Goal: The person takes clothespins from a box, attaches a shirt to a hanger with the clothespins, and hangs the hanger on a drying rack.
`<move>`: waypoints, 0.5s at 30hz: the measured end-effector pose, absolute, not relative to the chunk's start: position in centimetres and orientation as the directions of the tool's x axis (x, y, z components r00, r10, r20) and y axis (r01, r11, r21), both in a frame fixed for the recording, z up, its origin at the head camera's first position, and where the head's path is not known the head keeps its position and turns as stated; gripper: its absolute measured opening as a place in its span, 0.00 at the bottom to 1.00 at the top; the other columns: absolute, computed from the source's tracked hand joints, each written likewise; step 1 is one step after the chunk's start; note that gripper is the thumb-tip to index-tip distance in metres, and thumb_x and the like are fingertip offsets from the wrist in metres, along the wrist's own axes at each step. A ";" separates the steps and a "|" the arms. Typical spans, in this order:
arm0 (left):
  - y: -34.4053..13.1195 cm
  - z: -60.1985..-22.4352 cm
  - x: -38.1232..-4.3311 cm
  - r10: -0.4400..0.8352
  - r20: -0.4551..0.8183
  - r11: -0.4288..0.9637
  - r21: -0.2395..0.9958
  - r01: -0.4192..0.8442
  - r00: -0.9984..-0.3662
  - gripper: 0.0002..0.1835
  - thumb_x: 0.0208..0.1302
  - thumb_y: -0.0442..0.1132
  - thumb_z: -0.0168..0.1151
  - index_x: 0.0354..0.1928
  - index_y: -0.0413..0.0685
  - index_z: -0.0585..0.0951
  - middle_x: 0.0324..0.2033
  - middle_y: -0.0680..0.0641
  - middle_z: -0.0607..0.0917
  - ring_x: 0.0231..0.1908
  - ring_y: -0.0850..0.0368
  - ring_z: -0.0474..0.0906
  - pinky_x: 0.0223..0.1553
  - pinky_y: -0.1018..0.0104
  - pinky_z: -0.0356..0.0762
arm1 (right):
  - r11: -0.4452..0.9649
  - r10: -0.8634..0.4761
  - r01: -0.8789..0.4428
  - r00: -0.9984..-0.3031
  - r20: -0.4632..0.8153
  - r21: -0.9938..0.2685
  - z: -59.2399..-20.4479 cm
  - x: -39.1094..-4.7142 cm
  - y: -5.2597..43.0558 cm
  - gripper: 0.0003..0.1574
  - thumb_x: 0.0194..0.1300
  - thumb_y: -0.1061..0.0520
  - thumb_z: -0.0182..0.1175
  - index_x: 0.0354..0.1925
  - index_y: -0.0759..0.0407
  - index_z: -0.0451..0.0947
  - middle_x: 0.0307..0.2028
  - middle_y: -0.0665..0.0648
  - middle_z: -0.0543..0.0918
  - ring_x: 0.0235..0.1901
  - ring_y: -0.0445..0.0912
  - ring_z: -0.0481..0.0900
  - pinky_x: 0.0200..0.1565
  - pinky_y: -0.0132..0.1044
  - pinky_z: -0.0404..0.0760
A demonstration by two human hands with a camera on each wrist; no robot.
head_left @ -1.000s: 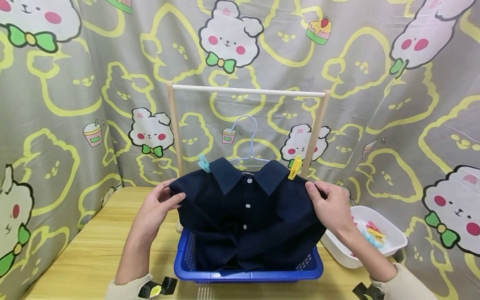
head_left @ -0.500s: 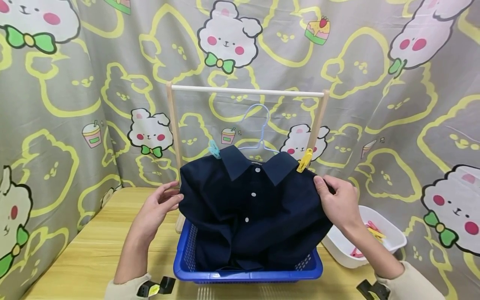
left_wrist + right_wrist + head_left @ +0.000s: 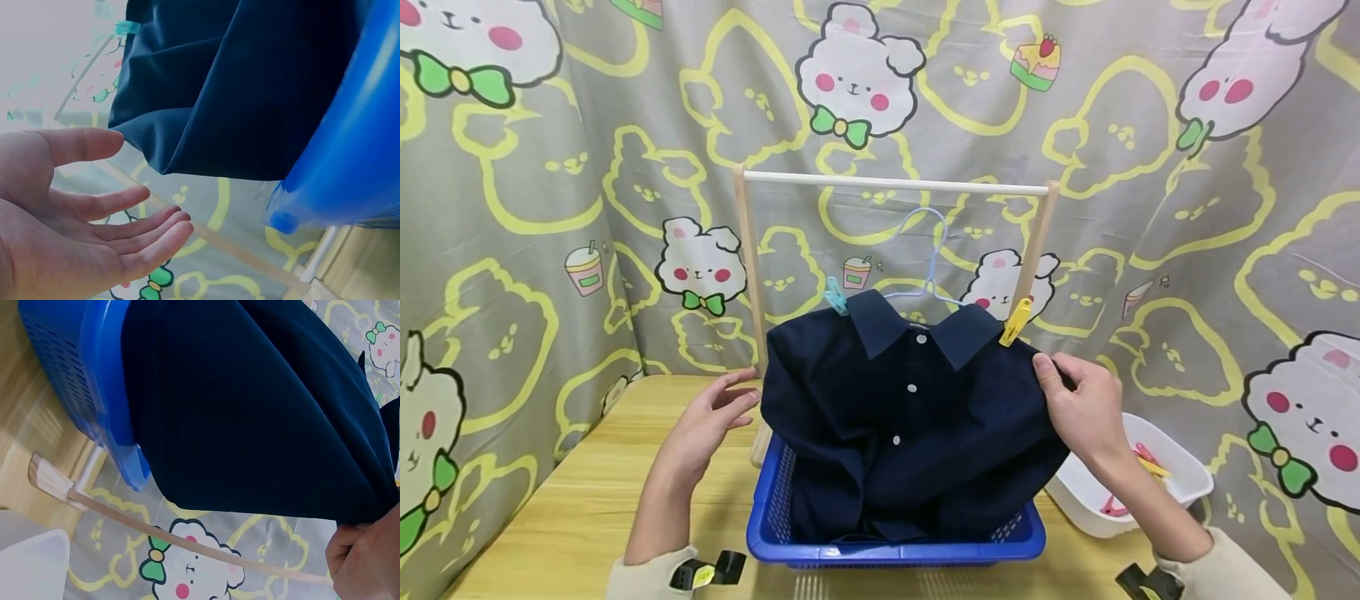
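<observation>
A navy collared shirt with white buttons hangs on a pale blue hanger, its lower part bunched in a blue basket. A teal clothespin grips the left shoulder beside the collar, a yellow clothespin the right. My right hand pinches the shirt's right shoulder between thumb and fingers; the right wrist view shows the cloth stretched from that hand. Off the shirt's left side, my left hand is held with fingers spread and nothing in them, a small gap from the cloth in the head view.
A wooden rack with a white rod stands behind the basket. At the right, a white tub holds pink and yellow clothespins. Everything stands on a wooden table before a patterned curtain.
The shirt and hanger have shifted up and to the right with my right hand. My left hand has let go of the left shoulder and now stands apart from it.
</observation>
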State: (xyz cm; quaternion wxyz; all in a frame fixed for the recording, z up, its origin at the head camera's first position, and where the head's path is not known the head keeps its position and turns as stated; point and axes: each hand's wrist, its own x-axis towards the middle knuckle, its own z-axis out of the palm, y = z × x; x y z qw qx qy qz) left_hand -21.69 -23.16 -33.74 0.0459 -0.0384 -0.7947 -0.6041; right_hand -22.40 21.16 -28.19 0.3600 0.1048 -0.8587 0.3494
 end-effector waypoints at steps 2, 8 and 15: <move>-23.2 -33.8 -21.8 0.003 0.120 0.262 0.958 0.117 -0.993 0.32 0.78 0.49 0.53 0.76 0.42 0.60 0.72 0.34 0.64 0.70 0.39 0.66 0.63 0.62 0.73 | 0.734 0.075 -0.430 -0.718 0.692 -0.526 -28.3 -22.4 21.2 0.27 0.75 0.50 0.58 0.17 0.54 0.71 0.16 0.50 0.68 0.22 0.40 0.67 0.27 0.34 0.63; -23.4 -33.9 -22.0 -0.018 0.120 0.241 0.964 0.112 -0.993 0.33 0.78 0.50 0.53 0.76 0.41 0.60 0.73 0.35 0.63 0.71 0.40 0.63 0.69 0.50 0.67 | 0.731 0.075 -0.431 -0.720 0.690 -0.529 -28.4 -22.3 21.3 0.27 0.75 0.50 0.58 0.17 0.54 0.72 0.16 0.49 0.68 0.22 0.40 0.68 0.27 0.34 0.63; -23.8 -33.9 -22.1 -0.042 0.102 0.229 0.969 0.090 -0.994 0.34 0.78 0.50 0.52 0.77 0.41 0.58 0.73 0.34 0.61 0.70 0.38 0.65 0.72 0.44 0.62 | 0.723 0.058 -0.435 -0.736 0.675 -0.536 -28.4 -22.1 21.0 0.28 0.75 0.49 0.58 0.17 0.54 0.71 0.16 0.49 0.66 0.22 0.41 0.68 0.27 0.35 0.63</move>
